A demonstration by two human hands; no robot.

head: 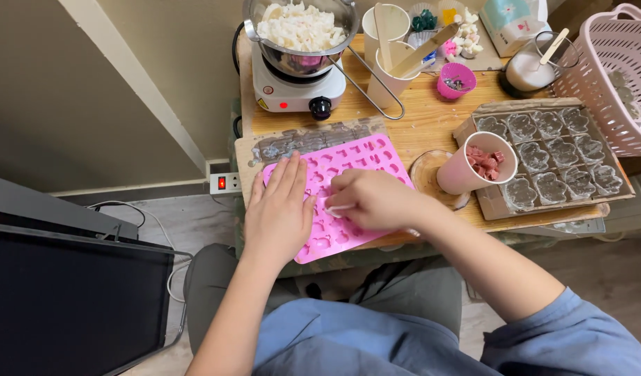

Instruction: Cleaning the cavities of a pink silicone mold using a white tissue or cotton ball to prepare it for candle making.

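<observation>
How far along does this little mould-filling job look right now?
Early, it seems. Done: the clear mould tray at the right holds set pieces. In hand: the left hand lies flat on the pink mould, steadying it, while the right hand works at a cavity with a small white tool. Left: the pink cavities look empty, and white flakes in the pot look unmelted.

I see a matt pink silicone mould (359, 163) on a grainy wooden table (421, 122), a glossy steel bowl (299, 59), a smooth paper cup (463, 174) and a pale plastic lattice basket (609, 76).
</observation>
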